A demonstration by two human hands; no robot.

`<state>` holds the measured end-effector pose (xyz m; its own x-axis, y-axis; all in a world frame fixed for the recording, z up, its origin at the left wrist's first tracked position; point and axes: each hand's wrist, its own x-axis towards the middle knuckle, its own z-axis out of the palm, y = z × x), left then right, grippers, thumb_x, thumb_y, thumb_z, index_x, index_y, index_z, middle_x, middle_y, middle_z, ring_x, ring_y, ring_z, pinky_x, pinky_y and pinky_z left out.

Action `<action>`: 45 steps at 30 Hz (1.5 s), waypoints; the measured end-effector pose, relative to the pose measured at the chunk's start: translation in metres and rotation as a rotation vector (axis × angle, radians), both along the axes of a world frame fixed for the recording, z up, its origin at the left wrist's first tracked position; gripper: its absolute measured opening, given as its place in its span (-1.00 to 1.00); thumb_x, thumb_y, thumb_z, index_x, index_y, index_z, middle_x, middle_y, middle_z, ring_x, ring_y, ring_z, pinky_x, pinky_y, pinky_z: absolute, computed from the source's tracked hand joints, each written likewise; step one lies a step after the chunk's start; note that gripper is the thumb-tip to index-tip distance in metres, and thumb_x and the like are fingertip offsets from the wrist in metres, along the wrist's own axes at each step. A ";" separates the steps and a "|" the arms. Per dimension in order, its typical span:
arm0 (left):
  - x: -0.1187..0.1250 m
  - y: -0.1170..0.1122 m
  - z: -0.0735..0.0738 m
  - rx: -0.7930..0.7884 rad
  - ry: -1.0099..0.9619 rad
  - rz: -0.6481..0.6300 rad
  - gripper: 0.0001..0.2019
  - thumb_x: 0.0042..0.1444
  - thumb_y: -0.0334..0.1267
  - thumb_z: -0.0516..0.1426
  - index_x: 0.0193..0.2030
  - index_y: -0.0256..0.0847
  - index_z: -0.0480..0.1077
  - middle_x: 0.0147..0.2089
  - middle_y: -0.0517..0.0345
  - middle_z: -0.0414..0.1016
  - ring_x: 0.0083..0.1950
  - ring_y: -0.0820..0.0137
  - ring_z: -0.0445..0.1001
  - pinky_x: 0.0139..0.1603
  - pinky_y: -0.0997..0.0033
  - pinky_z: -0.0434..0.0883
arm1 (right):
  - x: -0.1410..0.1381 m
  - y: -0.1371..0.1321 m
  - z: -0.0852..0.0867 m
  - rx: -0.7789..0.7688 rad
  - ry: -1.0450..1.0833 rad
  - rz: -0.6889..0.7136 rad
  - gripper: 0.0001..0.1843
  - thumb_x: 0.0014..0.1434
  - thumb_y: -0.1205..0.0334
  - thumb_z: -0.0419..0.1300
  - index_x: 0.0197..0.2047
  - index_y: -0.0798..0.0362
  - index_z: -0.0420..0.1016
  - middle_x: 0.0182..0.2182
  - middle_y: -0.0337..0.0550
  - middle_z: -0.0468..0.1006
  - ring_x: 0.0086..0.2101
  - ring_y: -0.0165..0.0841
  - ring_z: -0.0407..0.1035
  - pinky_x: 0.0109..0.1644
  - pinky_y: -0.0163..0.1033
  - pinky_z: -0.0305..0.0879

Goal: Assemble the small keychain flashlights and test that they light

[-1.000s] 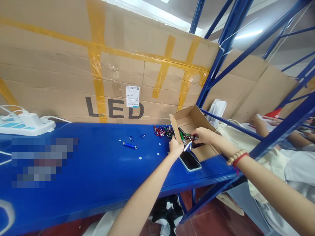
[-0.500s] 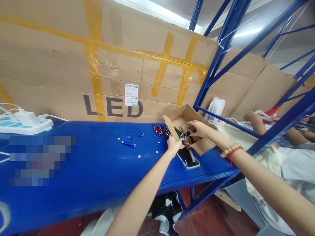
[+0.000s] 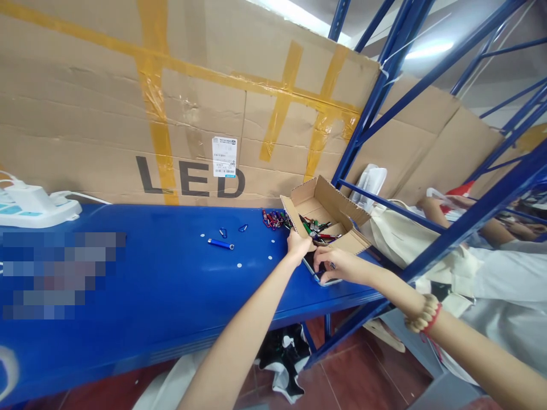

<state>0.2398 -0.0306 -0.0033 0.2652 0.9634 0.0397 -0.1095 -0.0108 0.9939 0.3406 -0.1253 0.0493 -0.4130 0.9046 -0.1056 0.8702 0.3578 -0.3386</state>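
Note:
My left hand is closed on the near-left wall of a small open cardboard box. Inside the box lie several small coloured metal pieces. My right hand is lowered over a phone in front of the box, its fingers curled and closed. A bit of blue metal, perhaps a carabiner, shows by the thumb and fingertips; what the fingers hold is mostly hidden. Left of the box is a pile of small coloured keychain pieces.
A blue cylinder like a mini flashlight lies on the blue table near two blue carabiners. A white power strip stands far left. Large cardboard with tape rises behind. A blue metal frame and another person's arm are at right.
My right hand has come out of the box and moved down toward me onto the phone. My left hand keeps hold of the box. The view has shifted slightly.

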 end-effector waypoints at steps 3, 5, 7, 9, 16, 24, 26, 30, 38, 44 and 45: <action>0.000 0.000 0.001 0.000 0.001 0.001 -0.57 -0.16 -0.45 0.22 -0.06 -0.23 0.35 -0.03 -0.04 0.51 -0.02 0.25 0.47 -0.03 0.37 0.38 | -0.002 0.003 0.000 -0.012 -0.019 -0.023 -0.66 -0.06 0.02 0.31 -0.35 0.15 0.47 -0.37 -0.09 0.48 -0.46 -0.41 0.36 -0.39 -0.33 0.25; 0.000 0.000 0.001 -0.005 -0.002 0.001 -0.58 -0.16 -0.46 0.21 -0.07 -0.23 0.35 -0.03 -0.03 0.51 -0.03 0.26 0.48 -0.05 0.39 0.38 | -0.004 0.005 0.004 -0.065 0.005 -0.031 -0.66 -0.07 0.03 0.31 -0.37 0.15 0.46 -0.48 -0.14 0.49 -0.48 -0.39 0.37 -0.41 -0.34 0.26; 0.000 0.000 0.002 -0.010 -0.003 0.001 -0.58 -0.16 -0.47 0.20 -0.07 -0.23 0.35 -0.02 -0.03 0.50 -0.02 0.26 0.47 -0.04 0.39 0.38 | -0.004 0.010 0.015 -0.069 0.066 -0.038 -0.66 -0.08 0.00 0.30 -0.42 0.15 0.46 -0.53 -0.15 0.50 -0.48 -0.38 0.39 -0.40 -0.33 0.28; 0.000 -0.001 0.002 -0.014 -0.005 -0.002 -0.57 -0.17 -0.47 0.21 -0.07 -0.22 0.35 -0.02 -0.02 0.50 0.00 0.25 0.46 -0.03 0.38 0.38 | 0.002 0.018 0.030 0.080 0.138 -0.098 -0.65 -0.06 -0.03 0.27 -0.43 0.14 0.48 -0.51 -0.14 0.53 -0.47 -0.37 0.41 -0.37 -0.31 0.32; 0.000 0.001 0.002 -0.039 0.005 -0.004 -0.57 -0.21 -0.42 0.25 -0.10 -0.21 0.37 -0.07 -0.02 0.52 -0.05 0.23 0.49 -0.05 0.34 0.41 | 0.011 0.027 0.071 0.598 -0.136 -0.362 -0.78 0.02 0.14 0.18 -0.30 0.06 0.55 -0.27 -0.08 0.57 -0.40 -0.34 0.44 -0.30 -0.29 0.34; 0.008 0.006 -0.007 -0.052 -0.013 0.002 -0.54 -0.22 -0.37 0.28 -0.09 -0.18 0.36 -0.14 0.07 0.54 -0.06 0.24 0.50 -0.05 0.32 0.44 | -0.026 -0.010 0.019 0.068 -0.535 -0.567 -0.86 -0.14 0.41 0.19 -0.67 0.09 0.45 -0.66 -0.11 0.46 -0.54 -0.29 0.43 -0.51 -0.32 0.22; 0.008 0.005 -0.006 -0.047 -0.014 0.003 -0.53 -0.21 -0.36 0.28 -0.08 -0.18 0.35 -0.14 0.06 0.54 -0.06 0.23 0.50 -0.05 0.31 0.44 | -0.023 -0.009 0.013 0.111 -0.579 -0.559 -0.90 -0.19 0.43 0.20 -0.62 0.07 0.49 -0.59 -0.07 0.50 -0.45 -0.23 0.46 -0.48 -0.30 0.23; 0.006 0.004 -0.003 -0.036 -0.009 0.005 -0.54 -0.22 -0.36 0.29 -0.10 -0.19 0.35 -0.13 0.02 0.54 -0.06 0.22 0.50 -0.06 0.31 0.44 | -0.008 0.003 0.038 0.183 -0.472 -0.595 -0.92 -0.12 0.29 0.21 -0.55 0.03 0.54 -0.55 -0.10 0.53 -0.45 -0.26 0.45 -0.49 -0.31 0.23; -0.002 -0.003 0.005 -0.028 0.010 -0.024 -0.49 -0.21 -0.39 0.28 -0.04 -0.17 0.32 -0.09 0.00 0.52 -0.07 0.22 0.50 -0.11 0.36 0.46 | 0.014 0.066 0.058 0.346 -0.457 -0.442 -0.30 -0.09 0.22 0.26 0.15 0.18 0.27 -0.03 0.12 0.41 -0.10 -0.17 0.36 -0.08 -0.22 0.29; -0.006 -0.008 0.009 -0.044 0.006 -0.089 -0.42 -0.19 -0.42 0.22 0.06 -0.14 0.27 -0.07 0.00 0.49 -0.26 0.24 0.55 -0.46 0.43 0.51 | 0.005 0.083 0.023 0.220 -0.541 -0.441 -0.35 -0.09 0.10 0.29 0.10 0.05 0.31 -0.02 0.09 0.38 -0.10 -0.13 0.35 -0.07 -0.16 0.25; -0.006 -0.008 0.009 -0.047 0.001 -0.098 -0.42 -0.19 -0.42 0.21 0.07 -0.13 0.26 -0.06 0.00 0.49 -0.28 0.25 0.55 -0.48 0.44 0.51 | 0.006 0.085 0.022 0.232 -0.541 -0.445 -0.42 -0.05 0.11 0.27 0.06 0.05 0.35 -0.05 0.07 0.41 -0.12 -0.15 0.36 -0.10 -0.19 0.26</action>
<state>0.2338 -0.0384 0.0059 0.3584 0.9336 -0.0050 -0.1069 0.0463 0.9932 0.3463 -0.0407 0.0716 0.0540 0.9983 0.0239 0.9737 -0.0579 0.2202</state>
